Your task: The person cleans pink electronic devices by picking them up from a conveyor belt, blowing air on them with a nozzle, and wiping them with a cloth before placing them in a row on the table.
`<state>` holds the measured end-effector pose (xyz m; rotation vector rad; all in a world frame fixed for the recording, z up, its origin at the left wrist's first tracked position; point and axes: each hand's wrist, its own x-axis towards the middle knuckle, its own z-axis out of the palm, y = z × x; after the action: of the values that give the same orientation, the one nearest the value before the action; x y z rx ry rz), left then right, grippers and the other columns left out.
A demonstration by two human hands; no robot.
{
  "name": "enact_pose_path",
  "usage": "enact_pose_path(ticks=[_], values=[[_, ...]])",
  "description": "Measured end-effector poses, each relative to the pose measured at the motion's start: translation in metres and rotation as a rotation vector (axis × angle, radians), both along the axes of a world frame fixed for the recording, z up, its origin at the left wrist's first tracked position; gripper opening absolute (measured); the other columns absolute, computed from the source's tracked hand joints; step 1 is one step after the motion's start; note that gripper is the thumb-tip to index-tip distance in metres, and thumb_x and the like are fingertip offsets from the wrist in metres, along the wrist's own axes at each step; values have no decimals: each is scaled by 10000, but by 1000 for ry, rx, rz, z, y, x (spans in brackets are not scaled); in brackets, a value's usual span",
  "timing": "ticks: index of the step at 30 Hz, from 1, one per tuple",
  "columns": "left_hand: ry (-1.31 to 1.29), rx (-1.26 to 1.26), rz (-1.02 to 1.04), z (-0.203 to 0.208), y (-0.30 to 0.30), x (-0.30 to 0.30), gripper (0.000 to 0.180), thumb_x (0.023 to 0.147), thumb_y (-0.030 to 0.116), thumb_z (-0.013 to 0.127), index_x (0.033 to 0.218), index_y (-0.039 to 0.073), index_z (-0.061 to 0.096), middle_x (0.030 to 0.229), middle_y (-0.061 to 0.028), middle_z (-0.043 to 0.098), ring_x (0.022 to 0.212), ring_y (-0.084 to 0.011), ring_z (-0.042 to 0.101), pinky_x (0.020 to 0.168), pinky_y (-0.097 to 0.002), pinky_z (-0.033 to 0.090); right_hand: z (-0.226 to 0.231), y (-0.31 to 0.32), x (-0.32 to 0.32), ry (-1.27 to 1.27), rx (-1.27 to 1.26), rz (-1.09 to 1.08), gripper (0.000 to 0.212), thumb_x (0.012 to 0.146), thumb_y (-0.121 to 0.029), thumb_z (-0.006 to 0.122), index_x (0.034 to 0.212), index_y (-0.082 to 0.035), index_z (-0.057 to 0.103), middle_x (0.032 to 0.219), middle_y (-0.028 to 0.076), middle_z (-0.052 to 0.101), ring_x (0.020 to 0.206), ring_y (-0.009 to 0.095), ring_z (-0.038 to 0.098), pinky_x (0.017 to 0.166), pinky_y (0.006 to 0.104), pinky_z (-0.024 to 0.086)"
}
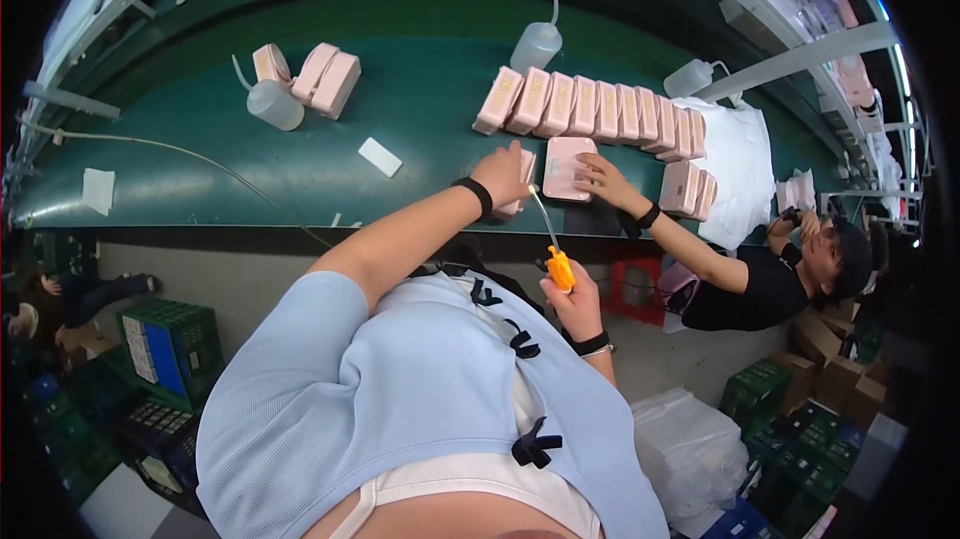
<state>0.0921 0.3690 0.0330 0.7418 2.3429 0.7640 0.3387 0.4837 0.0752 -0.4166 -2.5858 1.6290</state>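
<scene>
My left hand [497, 179] is closed on a small pink case [524, 179] at the table's front edge, its fingers covering much of the case. In my right hand [577, 311] is an orange air blow gun [561, 270] with a thin, bent tube, whose tip comes close to that case's right side. Just right of it, another pink case [566, 154] lies flat on the green table [420, 104], under a co-worker's hand [606, 182]. Behind these, several pink cases [583, 107] stand in a slanted row.
Clear squeeze bottles stand at the back [537, 46], at the left [274, 106] and at the right [688, 78]. More pink cases [333, 82] sit at the left, near a white card [380, 158]. White sheeting [735, 164] covers the table's right part, beside the co-worker [770, 289].
</scene>
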Motion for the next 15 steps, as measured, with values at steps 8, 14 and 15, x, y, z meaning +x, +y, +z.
enact_pose_path(ticks=[8, 14, 15], values=[[182, 269, 272, 12, -57, 1, 577, 792, 251, 751, 1220, -27, 482, 1113, -250, 553, 999, -409, 590, 872, -457, 494, -20, 26, 1, 14, 98, 74, 304, 848, -88, 703, 1123, 6, 615, 945, 54, 610, 779, 129, 609, 713, 274, 508], [883, 134, 566, -6, -181, -100, 559, 753, 180, 785, 1215, 29, 510, 1154, -180, 520, 1067, -356, 539, 902, -449, 473, -7, 20, -29, -174, -56, 207, 413, 831, -205, 749, 1168, -15, 606, 1060, 146, 661, 963, 309, 651, 829, 337, 501], [882, 3, 620, -5, -191, -118, 563, 746, 167, 787, 1218, 32, 511, 1161, -178, 521, 1080, -359, 537, 910, -460, 470, -7, 18, -34, -205, -27, 263, 428, 831, -222, 751, 1180, -23, 603, 1069, 147, 662, 971, 316, 652, 829, 340, 503]])
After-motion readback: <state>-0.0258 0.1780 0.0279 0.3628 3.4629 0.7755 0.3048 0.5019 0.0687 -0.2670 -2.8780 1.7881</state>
